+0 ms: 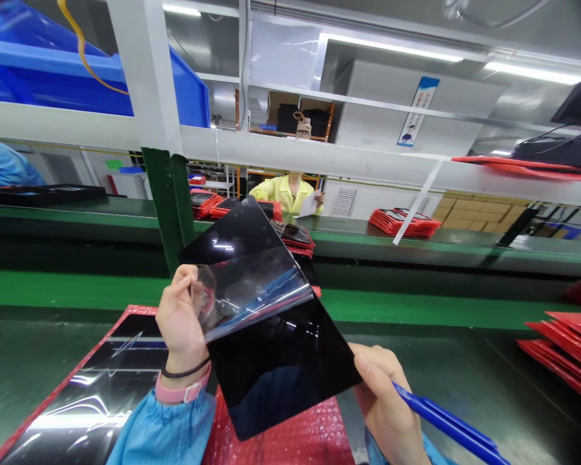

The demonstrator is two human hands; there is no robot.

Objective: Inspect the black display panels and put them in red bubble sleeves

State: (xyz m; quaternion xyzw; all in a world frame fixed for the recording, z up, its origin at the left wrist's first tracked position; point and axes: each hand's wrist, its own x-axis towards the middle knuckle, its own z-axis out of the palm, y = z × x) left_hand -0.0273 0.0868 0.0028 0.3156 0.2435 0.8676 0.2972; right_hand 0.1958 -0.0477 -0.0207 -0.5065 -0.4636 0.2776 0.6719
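Observation:
A glossy black panel (281, 361) is held up tilted in front of me. My right hand (385, 387) grips its lower right corner between thumb and fingers, with a blue pen (450, 423) also tucked in that hand. A clear plastic film (256, 290) is partly lifted off the panel, curling across its middle. My left hand (181, 316) pinches the film's left edge. Red bubble wrap (290, 436) lies under the panel on the bench. To the left, a large sheet of shiny film-covered black panel (91, 400) rests on more red wrap.
Stacks of red bubble-wrap pouches (566, 355) stand at the right, with another red stack (404, 223) on the shelf ahead. A white post (150, 71) and a blue bin (53, 64) are at upper left. Across the shelf, a person in yellow (285, 190) holds paper.

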